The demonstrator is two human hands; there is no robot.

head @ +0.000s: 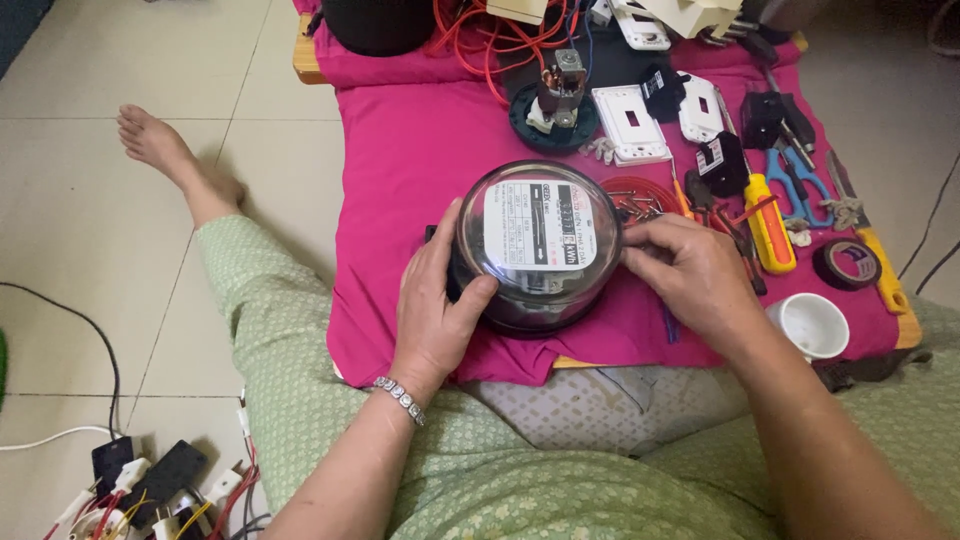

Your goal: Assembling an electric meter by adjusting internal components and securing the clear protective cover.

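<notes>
Meter (pixel 538 245) sits near the cloth's (pixel 400 200) near edge; my left hand (pixel 437 305) grips its left side, my right hand (pixel 690 275) pinches its right rim. Screws (pixel 636 204) and screwdriver (pixel 770 225) crowd the right.

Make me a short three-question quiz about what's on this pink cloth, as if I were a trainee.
1. True or false: both hands touch the round glass-domed meter.
2. Which lies nearest the right hand? A) white cup B) black tape roll C) blue pliers
3. What colour is the screwdriver handle?

Key: 1. True; the left hand grips its side, the right hand's fingers meet its rim. 2. A. 3. Yellow and orange.
</notes>
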